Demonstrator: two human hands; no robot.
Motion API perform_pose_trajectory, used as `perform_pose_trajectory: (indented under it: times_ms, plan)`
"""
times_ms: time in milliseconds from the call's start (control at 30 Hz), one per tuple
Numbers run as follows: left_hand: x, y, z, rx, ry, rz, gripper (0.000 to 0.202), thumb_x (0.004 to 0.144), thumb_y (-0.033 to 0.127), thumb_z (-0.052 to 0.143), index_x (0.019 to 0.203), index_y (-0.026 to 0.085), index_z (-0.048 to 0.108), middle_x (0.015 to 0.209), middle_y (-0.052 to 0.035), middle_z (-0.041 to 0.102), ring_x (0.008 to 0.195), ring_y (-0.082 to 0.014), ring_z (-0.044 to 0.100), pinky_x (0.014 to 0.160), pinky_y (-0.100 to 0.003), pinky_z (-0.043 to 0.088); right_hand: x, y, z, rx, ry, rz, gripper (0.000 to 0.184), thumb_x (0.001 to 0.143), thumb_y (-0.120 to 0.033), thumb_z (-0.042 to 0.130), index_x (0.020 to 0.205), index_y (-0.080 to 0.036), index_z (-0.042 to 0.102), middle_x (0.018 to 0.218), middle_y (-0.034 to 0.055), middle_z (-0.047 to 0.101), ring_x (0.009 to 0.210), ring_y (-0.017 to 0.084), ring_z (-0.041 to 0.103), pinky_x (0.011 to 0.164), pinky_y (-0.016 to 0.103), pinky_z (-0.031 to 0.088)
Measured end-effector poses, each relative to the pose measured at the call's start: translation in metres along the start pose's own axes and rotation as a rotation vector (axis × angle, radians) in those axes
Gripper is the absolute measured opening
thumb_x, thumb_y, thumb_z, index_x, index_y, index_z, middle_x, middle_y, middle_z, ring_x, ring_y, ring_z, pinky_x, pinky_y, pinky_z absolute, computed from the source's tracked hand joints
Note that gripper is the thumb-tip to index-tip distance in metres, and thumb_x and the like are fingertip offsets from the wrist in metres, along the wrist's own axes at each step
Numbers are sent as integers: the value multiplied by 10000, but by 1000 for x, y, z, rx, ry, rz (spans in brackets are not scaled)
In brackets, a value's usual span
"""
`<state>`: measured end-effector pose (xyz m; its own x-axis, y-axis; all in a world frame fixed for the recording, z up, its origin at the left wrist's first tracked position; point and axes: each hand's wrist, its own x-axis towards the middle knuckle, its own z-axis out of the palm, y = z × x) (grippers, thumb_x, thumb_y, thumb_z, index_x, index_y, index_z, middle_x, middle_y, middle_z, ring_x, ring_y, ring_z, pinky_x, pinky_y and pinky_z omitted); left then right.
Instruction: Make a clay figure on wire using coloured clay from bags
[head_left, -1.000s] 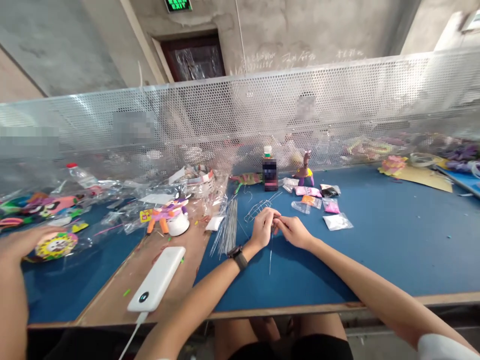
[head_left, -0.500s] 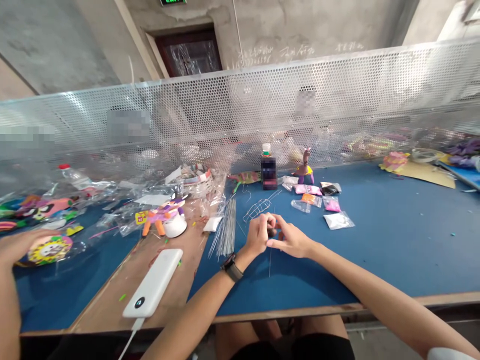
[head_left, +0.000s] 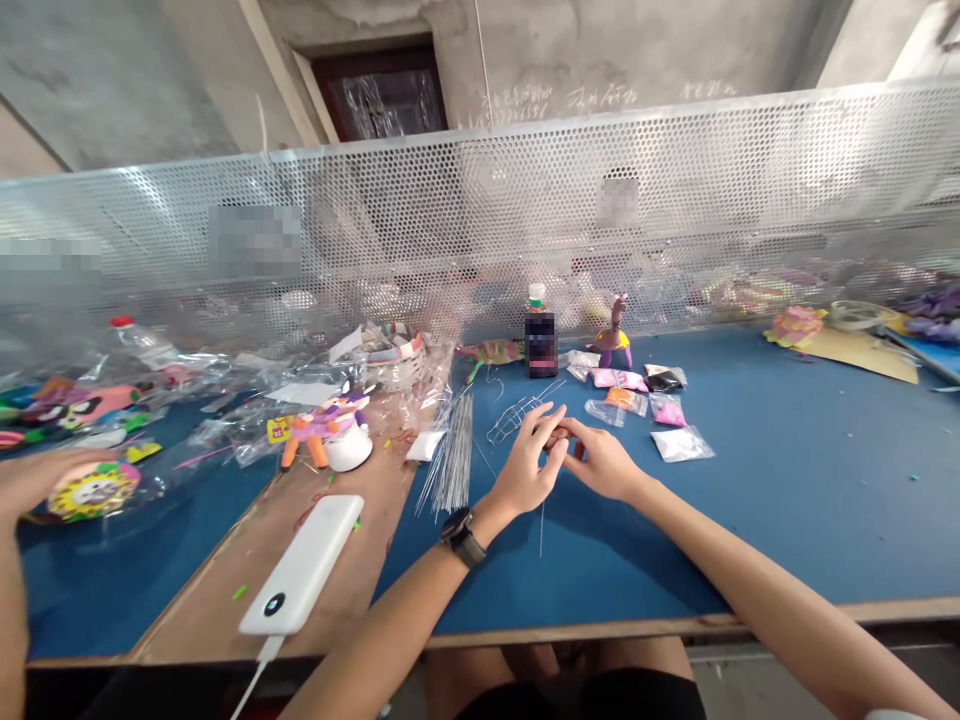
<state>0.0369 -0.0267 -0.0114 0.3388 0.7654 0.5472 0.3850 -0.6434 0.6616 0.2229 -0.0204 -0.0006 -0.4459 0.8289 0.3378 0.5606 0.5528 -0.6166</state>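
Note:
My left hand, with a dark watch on its wrist, meets my right hand above the blue table mat. Between the fingertips of both hands is a small brown lump, apparently modelling clay, mostly covered by the fingers. The left thumb and fingers curve around its near and left sides; the right fingers press on it from the right. Just behind the hands lies a bent wire frame. To the left is a bundle of straight thin wires. A single wire shows below the hands.
Small bags of coloured clay and a white packet lie behind right. A dark bottle and a long-necked clay figure stand at the back. Leftward are a white power bank, a clay animal and another person's hand.
My left fingers have loosened from a tight curl and stretched out over the brown lump. Both hands have shifted slightly right and up in view.

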Motion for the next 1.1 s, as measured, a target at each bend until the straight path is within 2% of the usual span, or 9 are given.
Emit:
perform_pose_trajectory:
  times_ms: [100, 200, 300, 400, 567, 733, 833, 933, 1100]
  plan:
    - [1, -1, 0, 12, -19, 11, 580, 1054, 438, 500, 1588, 231, 405, 1572, -161, 469, 1448, -296, 487, 1209, -484, 425, -1, -6, 0, -37, 53, 65, 544, 822, -349, 750, 1324, -277, 553, 1065, 10, 766, 718, 170, 685, 658, 265, 443]
    - [2, 2, -2, -11, -64, -72, 527, 1028, 479, 546, 1475, 200, 535, 1424, -144, 631, 1285, -276, 630, 1092, -415, 516, -1, -6, 0, -91, 91, 173, 360, 831, -423, 749, 1121, -256, 615, 912, 2, 756, 719, 189, 669, 620, 260, 392]
    - [4, 3, -7, -5, -110, -185, 431, 1036, 518, 506, 1276, 202, 673, 1206, -92, 751, 1068, -240, 719, 865, -327, 568, 0, -6, 0, -119, 57, 235, 242, 921, -489, 654, 931, -249, 625, 742, -18, 704, 642, 177, 619, 589, 260, 340]
    - [5, 3, -11, 10, -142, -217, 413, 1033, 545, 498, 1137, 205, 707, 1018, -54, 773, 886, -204, 720, 703, -271, 517, 1, -6, -2, -89, 66, 242, 348, 985, -510, 568, 770, -237, 595, 670, -16, 677, 598, 166, 591, 581, 267, 327]
    - [6, -1, -12, -10, -170, -195, 406, 984, 580, 584, 1049, 190, 675, 861, -25, 721, 761, -173, 664, 699, -263, 497, 2, -5, -3, 80, 39, 181, 540, 1070, -521, 420, 634, -228, 542, 572, 8, 662, 554, 166, 616, 637, 280, 418]
    - [7, -6, -10, -36, -116, -196, 400, 979, 549, 616, 1139, 187, 672, 837, -15, 728, 747, -169, 668, 732, -272, 519, 2, -1, 2, 194, 72, 173, 506, 1071, -548, 415, 717, -228, 584, 664, 20, 713, 604, 173, 653, 669, 287, 474]
    - [8, -8, -10, -30, -69, -203, 414, 985, 532, 612, 1210, 188, 664, 844, -20, 748, 739, -175, 684, 731, -280, 533, 1, 0, 3, 368, 92, 251, 473, 1050, -636, 400, 998, -241, 655, 673, -11, 693, 545, 160, 609, 578, 274, 476]
    - [8, -9, -9, -18, -40, -202, 395, 993, 510, 604, 1210, 186, 664, 885, -35, 768, 748, -181, 703, 729, -284, 546, 1, 2, 2, 437, 68, 306, 517, 1031, -679, 400, 1261, -267, 611, 658, -36, 668, 477, 149, 570, 524, 273, 483]
    - [8, -9, -9, 9, -59, -146, 337, 1006, 433, 594, 1232, 190, 652, 893, -39, 766, 758, -181, 713, 724, -277, 556, 1, 4, 1, 389, 48, 266, 502, 1057, -642, 360, 1280, -287, 636, 755, -20, 710, 478, 137, 605, 531, 270, 516]
